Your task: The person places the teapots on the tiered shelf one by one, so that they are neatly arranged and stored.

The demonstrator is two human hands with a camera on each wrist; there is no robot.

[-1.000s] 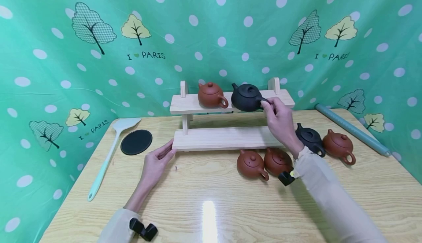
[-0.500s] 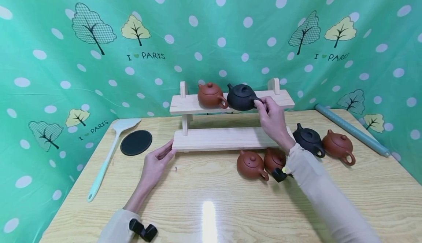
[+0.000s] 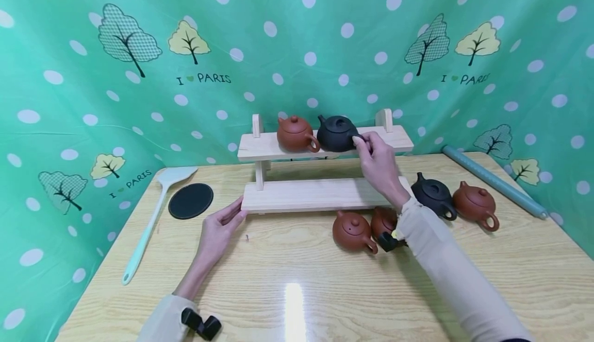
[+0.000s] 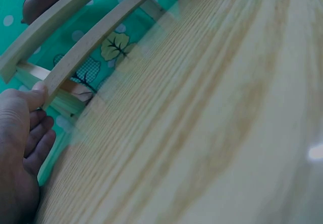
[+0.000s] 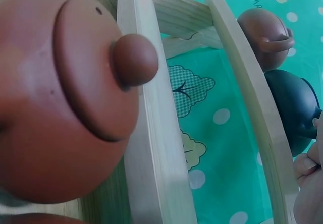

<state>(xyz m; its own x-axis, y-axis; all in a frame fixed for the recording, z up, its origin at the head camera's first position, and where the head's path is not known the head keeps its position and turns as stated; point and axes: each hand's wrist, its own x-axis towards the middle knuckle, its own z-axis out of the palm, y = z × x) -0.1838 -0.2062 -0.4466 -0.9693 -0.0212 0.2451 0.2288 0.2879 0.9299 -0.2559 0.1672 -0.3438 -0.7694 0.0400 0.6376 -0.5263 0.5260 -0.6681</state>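
Note:
My right hand [image 3: 378, 164] pinches the handle of a black teapot [image 3: 337, 134] on the upper board of a two-tier wooden display shelf [image 3: 301, 195]. Close to its left on that board sits a reddish-brown clay teapot [image 3: 293, 136], its handle near the black one's body. In the right wrist view, fingertips [image 5: 308, 164] meet the black teapot [image 5: 292, 110] at the right edge. My left hand [image 3: 218, 233] grips the lower board's left front corner; the left wrist view has the thumb [image 4: 34, 95] against the board's end and the other fingers curled below.
Two brown teapots [image 3: 351, 232] stand before the shelf, one partly behind my right wrist. Right of it are another black teapot [image 3: 433, 196] and brown teapot [image 3: 475, 204], then a teal roll [image 3: 494, 182]. A pale spatula [image 3: 150, 223] and black round mat [image 3: 191, 200] lie left.
My right hand has slid the black teapot left along the upper board, closer to the brown teapot. The left hand has stayed at the shelf corner.

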